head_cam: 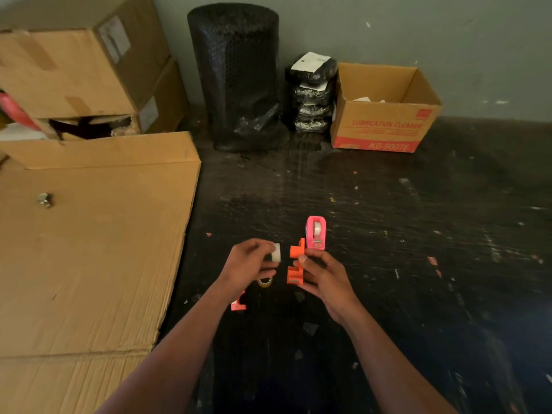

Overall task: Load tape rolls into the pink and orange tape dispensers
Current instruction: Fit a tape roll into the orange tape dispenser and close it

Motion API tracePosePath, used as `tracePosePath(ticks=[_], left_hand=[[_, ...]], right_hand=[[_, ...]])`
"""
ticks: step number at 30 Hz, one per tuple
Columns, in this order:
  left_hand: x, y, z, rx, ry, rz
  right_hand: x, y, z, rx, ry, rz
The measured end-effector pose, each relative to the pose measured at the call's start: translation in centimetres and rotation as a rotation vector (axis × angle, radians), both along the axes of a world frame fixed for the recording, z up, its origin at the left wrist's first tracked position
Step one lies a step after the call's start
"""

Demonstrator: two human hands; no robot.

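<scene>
My left hand point(248, 261) pinches a small white tape roll point(276, 252) at its fingertips, held just left of the orange tape dispenser point(296, 264). My right hand point(324, 277) grips that orange dispenser from the right, thumb on its top, lifted above the dark table. A pink tape dispenser point(316, 233) stands upright on the table just beyond, with a tape roll seated in it. Another clear tape roll point(265, 282) lies flat on the table under my left hand. A pink-orange dispenser piece point(239, 304) shows partly from behind my left wrist.
A flattened cardboard sheet point(89, 249) covers the left side, with a small metal nut point(45, 200) on it. Stacked cartons point(83, 70), a black bubble-wrap roll point(239, 79), black wrapped packets point(313, 94) and an open "Lubrication Cleaner" box point(385, 115) line the back wall.
</scene>
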State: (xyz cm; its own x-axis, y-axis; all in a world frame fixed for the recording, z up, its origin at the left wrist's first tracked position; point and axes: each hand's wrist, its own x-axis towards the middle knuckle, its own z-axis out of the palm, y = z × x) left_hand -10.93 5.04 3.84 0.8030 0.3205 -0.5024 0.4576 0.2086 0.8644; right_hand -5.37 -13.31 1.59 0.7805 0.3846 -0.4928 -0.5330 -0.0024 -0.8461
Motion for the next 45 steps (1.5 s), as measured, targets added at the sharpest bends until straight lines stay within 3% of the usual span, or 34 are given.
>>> tracePosePath(ticks=[9, 16, 20, 26, 35, 45], left_hand=[[0.6, -0.9, 0.9, 0.190, -0.043, -0.093], [0.7, -0.8, 1.3, 0.176, -0.105, -0.044], [0.6, -0.3, 2.1, 0.039, -0.087, -0.115], [0.5, 0.1, 2.1, 0.228, -0.091, -0.133], [0.9, -0.1, 2.2, 0.127, -0.119, -0.068], [1.0, 0.0, 2.2, 0.091, -0.134, -0.143]], right_hand=[[0.0, 0.3, 1.2, -0.044, -0.148, 0.074], [-0.1, 0.4, 1.6, -0.005, -0.143, 0.057], [0.1, 0.4, 1.8, 0.013, -0.150, 0.042], [0.2, 0.4, 2.2, 0.000, -0.180, 0.068], [0.2, 0.5, 2.5, 0.033, -0.177, 0.081], [0.3, 0.3, 2.2, 0.073, -0.178, 0.119]])
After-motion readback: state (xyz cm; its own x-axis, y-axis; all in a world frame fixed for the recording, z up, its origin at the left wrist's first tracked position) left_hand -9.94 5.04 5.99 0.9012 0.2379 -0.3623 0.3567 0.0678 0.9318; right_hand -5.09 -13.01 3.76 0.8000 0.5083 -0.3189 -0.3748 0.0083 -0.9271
